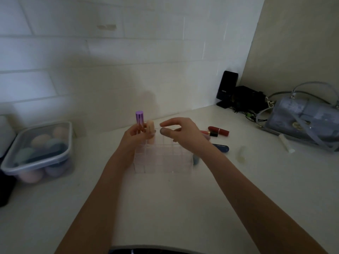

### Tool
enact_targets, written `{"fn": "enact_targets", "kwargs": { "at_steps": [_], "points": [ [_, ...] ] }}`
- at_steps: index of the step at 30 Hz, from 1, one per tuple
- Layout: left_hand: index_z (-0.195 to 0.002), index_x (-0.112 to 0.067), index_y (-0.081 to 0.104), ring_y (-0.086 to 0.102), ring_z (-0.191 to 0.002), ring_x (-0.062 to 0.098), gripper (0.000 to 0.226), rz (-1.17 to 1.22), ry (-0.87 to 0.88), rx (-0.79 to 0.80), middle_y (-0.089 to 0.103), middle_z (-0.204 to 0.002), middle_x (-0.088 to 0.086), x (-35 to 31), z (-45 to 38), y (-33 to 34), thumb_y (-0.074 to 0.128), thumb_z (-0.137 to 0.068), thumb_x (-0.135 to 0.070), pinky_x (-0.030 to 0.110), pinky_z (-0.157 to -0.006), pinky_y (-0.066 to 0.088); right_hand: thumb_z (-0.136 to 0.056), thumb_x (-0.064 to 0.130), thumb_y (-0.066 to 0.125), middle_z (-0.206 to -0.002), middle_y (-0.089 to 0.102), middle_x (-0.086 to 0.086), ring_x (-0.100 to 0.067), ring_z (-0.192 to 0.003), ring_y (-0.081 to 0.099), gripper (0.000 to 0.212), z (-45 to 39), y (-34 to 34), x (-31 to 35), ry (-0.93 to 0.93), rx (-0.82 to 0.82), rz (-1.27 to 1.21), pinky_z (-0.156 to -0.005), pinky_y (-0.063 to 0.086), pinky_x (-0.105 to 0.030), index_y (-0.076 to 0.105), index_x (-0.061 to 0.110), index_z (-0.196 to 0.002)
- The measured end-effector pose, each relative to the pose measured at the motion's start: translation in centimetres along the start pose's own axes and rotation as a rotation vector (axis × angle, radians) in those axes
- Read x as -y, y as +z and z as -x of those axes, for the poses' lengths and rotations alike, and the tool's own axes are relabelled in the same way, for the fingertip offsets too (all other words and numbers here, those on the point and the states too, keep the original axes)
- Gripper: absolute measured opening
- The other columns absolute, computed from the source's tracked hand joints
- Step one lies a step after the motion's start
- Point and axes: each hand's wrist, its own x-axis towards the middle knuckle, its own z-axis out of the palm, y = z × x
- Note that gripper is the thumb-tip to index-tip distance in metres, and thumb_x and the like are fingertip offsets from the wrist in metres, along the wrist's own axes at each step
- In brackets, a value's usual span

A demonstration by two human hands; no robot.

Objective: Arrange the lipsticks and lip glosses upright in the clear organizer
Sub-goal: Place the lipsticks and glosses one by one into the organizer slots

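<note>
Mostly dim and blurred. Clear organizer [163,158] at frame centre on the white counter [183,208], its cell walls hard to trace. Left hand [136,136] pinches a purple tube [139,119] upright over the back-left cells, beside a peach tube [150,132]. Right hand [180,130] hovers, fingers apart, empty. Red lipstick [219,131] lies right of centre; blue tube [221,147] partly hidden behind the wrist. White tiled wall [110,52] behind.

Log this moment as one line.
left hand: steadying purple tube in organizer | right hand: empty, open | red lipstick: on counter
</note>
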Motion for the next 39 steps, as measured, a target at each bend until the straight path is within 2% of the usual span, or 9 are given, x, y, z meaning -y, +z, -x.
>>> {"fn": "enact_targets", "kwargs": {
  "at_steps": [3, 8, 11, 18, 21, 23, 27, 35, 39],
  "points": [
    [-0.085, -0.017, 0.068, 0.066, -0.062, 0.006, 0.024, -0.003, -0.004, -0.035, 0.071, -0.067, -0.008, 0.0, -0.1, 0.0, 0.068, -0.072, 0.004, 0.018, -0.057, 0.050, -0.075, 0.026, 0.079, -0.106, 0.056, -0.002, -0.016, -0.084, 0.060, 0.037, -1.0, 0.2, 0.2, -0.011, -0.035, 0.026, -0.054, 0.049, -0.019, 0.057, 0.018, -0.104],
    [-0.077, -0.019, 0.067, 0.061, -0.066, 0.010, 0.018, -0.016, 0.016, 0.006, 0.065, -0.072, -0.005, 0.0, -0.2, 0.0, 0.069, -0.064, -0.007, 0.018, -0.060, 0.048, -0.073, 0.015, 0.076, -0.098, 0.063, -0.004, -0.017, -0.088, 0.059, 0.028, -2.1, -0.2, 0.6, -0.056, 0.096, 0.254, -0.074, 0.049, -0.029, 0.064, 0.018, -0.098],
    [-0.076, -0.020, 0.067, 0.060, -0.062, 0.010, 0.018, -0.011, 0.019, 0.001, 0.065, -0.070, -0.006, 0.1, -0.3, -0.1, 0.069, -0.066, -0.005, 0.018, -0.059, 0.047, -0.071, 0.002, 0.066, -0.097, 0.071, -0.005, -0.018, -0.090, 0.066, 0.032, -2.1, -0.9, 0.7, -0.058, 0.172, 0.196, -0.082, 0.054, -0.032, 0.069, 0.018, -0.099],
    [-0.082, -0.016, 0.067, 0.060, -0.063, 0.013, 0.021, -0.020, 0.005, 0.003, 0.064, -0.072, -0.002, 0.0, -0.3, 0.0, 0.070, -0.063, -0.007, 0.020, -0.059, 0.047, -0.075, 0.012, 0.076, -0.083, 0.072, 0.002, -0.009, -0.077, 0.069, 0.041, -2.1, -0.8, -0.4, -0.085, -0.061, -0.065, -0.071, 0.058, -0.028, 0.050, 0.020, -0.105],
    [-0.082, -0.018, 0.067, 0.060, -0.063, 0.013, 0.019, -0.019, -0.001, 0.020, 0.064, -0.070, -0.004, -0.1, -0.2, 0.0, 0.070, -0.065, -0.008, 0.020, -0.059, 0.047, -0.078, 0.008, 0.072, -0.068, 0.071, 0.016, 0.004, -0.071, 0.067, 0.030, -2.0, -0.2, -0.9, -0.145, -0.104, -0.125, -0.062, 0.050, -0.009, 0.051, 0.022, -0.094],
    [-0.080, -0.020, 0.066, 0.060, -0.062, 0.014, 0.018, -0.020, -0.001, 0.026, 0.064, -0.070, -0.004, -0.1, -0.2, 0.0, 0.070, -0.066, -0.009, 0.021, -0.059, 0.047, -0.082, 0.007, 0.067, -0.071, 0.071, 0.020, 0.008, -0.077, 0.066, 0.027, -1.9, 0.4, -1.2, -0.147, -0.114, -0.131, -0.062, 0.045, -0.003, 0.054, 0.028, -0.093],
    [-0.079, -0.019, 0.066, 0.058, -0.065, 0.020, 0.017, -0.018, -0.008, 0.008, 0.062, -0.073, 0.004, 0.1, -0.3, 0.0, 0.070, -0.066, -0.010, 0.029, -0.064, 0.045, -0.083, 0.002, 0.065, -0.094, 0.067, 0.009, 0.003, -0.082, 0.062, 0.030, -2.0, 1.4, -1.6, -0.188, -0.130, -0.085, -0.068, 0.045, -0.004, 0.063, 0.025, -0.103],
    [-0.078, -0.020, 0.068, 0.060, -0.066, 0.019, 0.016, -0.040, -0.018, -0.015, 0.064, -0.070, 0.000, 0.2, -0.4, -0.2, 0.071, -0.066, -0.010, 0.031, -0.066, 0.046, -0.088, 0.017, 0.063, -0.085, 0.066, 0.016, 0.008, -0.080, 0.061, 0.012, -2.4, 1.5, -1.9, -0.164, -0.158, -0.124, -0.065, 0.041, 0.001, 0.063, 0.025, -0.097],
    [-0.074, -0.025, 0.071, 0.062, -0.066, 0.015, 0.017, -0.045, -0.010, -0.004, 0.067, -0.069, -0.006, 0.1, -0.4, -0.1, 0.070, -0.066, -0.010, 0.028, -0.066, 0.047, -0.088, 0.021, 0.065, -0.089, 0.069, 0.010, 0.001, -0.083, 0.064, 0.005, -2.6, 1.6, -1.9, -0.165, -0.149, -0.105, -0.069, 0.046, -0.010, 0.064, 0.022, -0.092]
  ]
}}
